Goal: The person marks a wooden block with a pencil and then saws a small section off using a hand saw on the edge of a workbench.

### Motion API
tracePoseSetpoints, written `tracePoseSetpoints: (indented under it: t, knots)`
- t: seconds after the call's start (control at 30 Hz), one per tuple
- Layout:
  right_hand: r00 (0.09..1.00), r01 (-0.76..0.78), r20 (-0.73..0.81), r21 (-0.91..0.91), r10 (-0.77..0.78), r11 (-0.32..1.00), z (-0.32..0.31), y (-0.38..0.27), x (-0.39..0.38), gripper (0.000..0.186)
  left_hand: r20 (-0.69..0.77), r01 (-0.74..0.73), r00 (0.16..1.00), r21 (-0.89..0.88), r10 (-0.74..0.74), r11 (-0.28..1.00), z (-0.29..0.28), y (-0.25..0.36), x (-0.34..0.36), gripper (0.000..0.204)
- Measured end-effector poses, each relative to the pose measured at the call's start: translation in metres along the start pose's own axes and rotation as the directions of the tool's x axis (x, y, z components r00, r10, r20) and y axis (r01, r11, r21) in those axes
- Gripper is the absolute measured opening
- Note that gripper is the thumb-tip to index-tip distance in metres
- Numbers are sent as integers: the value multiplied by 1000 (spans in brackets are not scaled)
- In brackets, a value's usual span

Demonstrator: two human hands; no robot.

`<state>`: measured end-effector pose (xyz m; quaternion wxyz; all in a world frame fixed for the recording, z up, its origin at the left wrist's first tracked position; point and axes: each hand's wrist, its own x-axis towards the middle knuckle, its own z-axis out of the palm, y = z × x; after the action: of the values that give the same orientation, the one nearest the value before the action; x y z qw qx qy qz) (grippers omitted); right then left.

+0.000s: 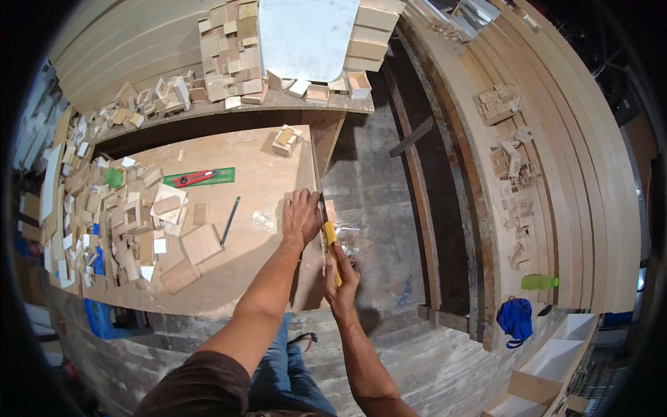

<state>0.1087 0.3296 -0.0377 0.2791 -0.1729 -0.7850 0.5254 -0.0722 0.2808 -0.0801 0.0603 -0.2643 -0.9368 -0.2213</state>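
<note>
My right hand (342, 279) is closed around the yellow handle of a hand saw (331, 235), just off the right edge of the plywood table (257, 139). Its thin dark blade runs along that edge, away from me. Beside the blade, a small pale wood piece (330, 208) juts past the table edge; its other end is hidden. My left hand (301, 217) presses palm down at the edge, fingers stretched forward, left of the blade. Whether wood lies beneath it I cannot tell. A dark pencil (231, 219) and a red box cutter (196, 178) on a green strip lie to the left.
Small wood blocks (132, 215) crowd the table's left side, near flat boards (201, 243). A small wooden assembly (285, 140) sits by the far right corner. Behind stands a bench (278, 104) with stacked blocks. Across the concrete floor (389, 243), a long bench (479, 90) holds wooden parts.
</note>
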Motion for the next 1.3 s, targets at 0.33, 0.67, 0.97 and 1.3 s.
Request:
tracePoseSetpoints:
  t: [0.33, 0.67, 0.97, 1.3]
  knots:
    - [998, -61, 22, -117, 64, 991, -83, -32, -134, 46, -30, -21, 999, 57, 23, 998, 7, -4, -5, 21]
    - [937, -336, -157, -175, 311, 925, -165, -117, -203, 37, -60, -47, 997, 46, 49, 998, 5, -4, -1, 18]
    - [994, -97, 33, -143, 102, 985, -73, -88, -45, 38, 45, -14, 999, 46, 11, 999, 4, -6, 1, 24]
    - [975, -201, 59, -151, 212, 968, -71, -110, -72, 37, 16, -34, 999, 56, 34, 998, 6, -10, 0, 25]
